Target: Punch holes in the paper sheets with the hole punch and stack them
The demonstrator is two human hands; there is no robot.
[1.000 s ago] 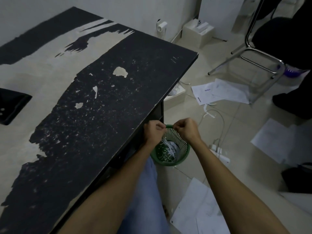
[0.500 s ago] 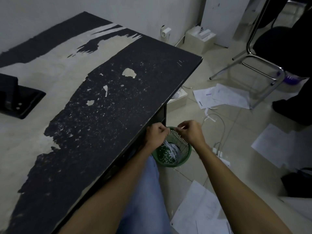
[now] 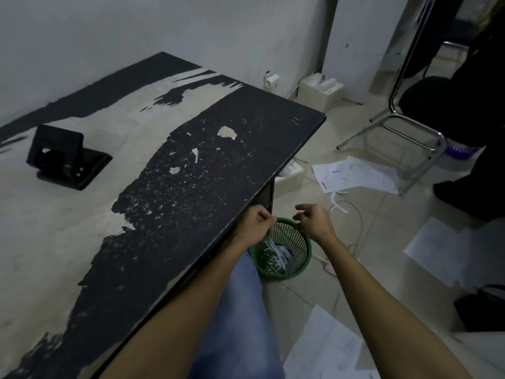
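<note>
A black hole punch (image 3: 65,157) stands on the worn table (image 3: 191,173) at the far left, well away from both hands. My left hand (image 3: 255,225) is a closed fist at the table's near edge, over the rim of a green mesh basket (image 3: 306,258) on the floor. Nothing shows in that fist. My right hand (image 3: 314,221) hovers above the basket's far rim with its fingers spread and empty. The basket holds white paper dots and scraps. Paper sheets (image 3: 355,175) lie loose on the floor, with more sheets (image 3: 328,348) by my leg.
A metal chair (image 3: 404,127) and a person in dark clothes (image 3: 478,105) are at the right. More paper (image 3: 442,250), a black bag (image 3: 483,307) and white cables (image 3: 355,214) lie on the tiled floor. A white box (image 3: 319,91) sits by the wall.
My right hand has let go of its pinch and spread its fingers, moving slightly away from the left. The view has swung left and up, bringing the hole punch fully into sight.
</note>
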